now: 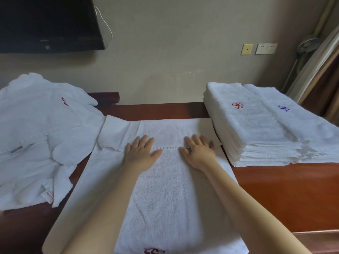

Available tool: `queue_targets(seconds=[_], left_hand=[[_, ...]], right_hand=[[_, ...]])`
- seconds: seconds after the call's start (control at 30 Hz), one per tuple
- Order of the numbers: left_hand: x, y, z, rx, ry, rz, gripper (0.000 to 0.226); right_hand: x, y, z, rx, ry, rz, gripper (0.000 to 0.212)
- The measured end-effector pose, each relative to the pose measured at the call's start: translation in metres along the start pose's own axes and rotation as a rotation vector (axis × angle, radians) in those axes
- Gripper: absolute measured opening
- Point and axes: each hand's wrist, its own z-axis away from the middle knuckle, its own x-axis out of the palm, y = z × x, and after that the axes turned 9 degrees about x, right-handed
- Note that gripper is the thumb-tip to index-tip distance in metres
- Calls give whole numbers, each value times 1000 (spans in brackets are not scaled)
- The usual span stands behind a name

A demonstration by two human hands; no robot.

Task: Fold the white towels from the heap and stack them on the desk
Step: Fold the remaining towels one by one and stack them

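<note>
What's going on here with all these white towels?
A person is folding towels at a desk. The left hand and the right hand both press flat, palms down, on a white towel spread in front of them, which appears partly folded over itself. An unfolded heap lies to the left, and the stacks of folded towels sit to the right.

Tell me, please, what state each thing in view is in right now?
Spread towel: flat on the desk, far end folded over.
Left hand: open, palm pressing the towel.
Right hand: open, palm pressing the towel.
Towel heap: unfolded, rumpled.
Folded towels: stacked in two neat piles.
Television: screen dark.
</note>
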Motion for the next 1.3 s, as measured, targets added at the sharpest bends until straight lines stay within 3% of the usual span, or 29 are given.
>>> queue_targets(seconds=[0.27,0.5,0.63,0.77,0.83,0.97,1.07,1.23,1.3], left_hand=[[-7,17,6,-58,44,21,61],[-20,2,25,-135,347,43,41],[-25,-17,45,-273,541,73,35],[-19,-34,62,-458,644,317,34],[-15,-36,65,-523,661,464,49],[-14,-35,57,-463,584,621,62],[-20,-45,47,-508,492,537,61],[-15,-53,59,-648,522,378,40],[-13,-50,64,-671,447,295,45]], right_hand=[[-11,-2,3,-46,24,-13,52],[-2,-71,11,-220,11,-87,58],[9,-104,11,-266,-14,-131,56],[24,-110,13,-333,50,-123,47],[26,-107,10,-340,62,-121,45],[29,-107,9,-337,89,-147,43],[31,-106,9,-326,101,-149,44],[30,-106,8,-310,106,-148,45],[30,-106,10,-312,125,-147,44]])
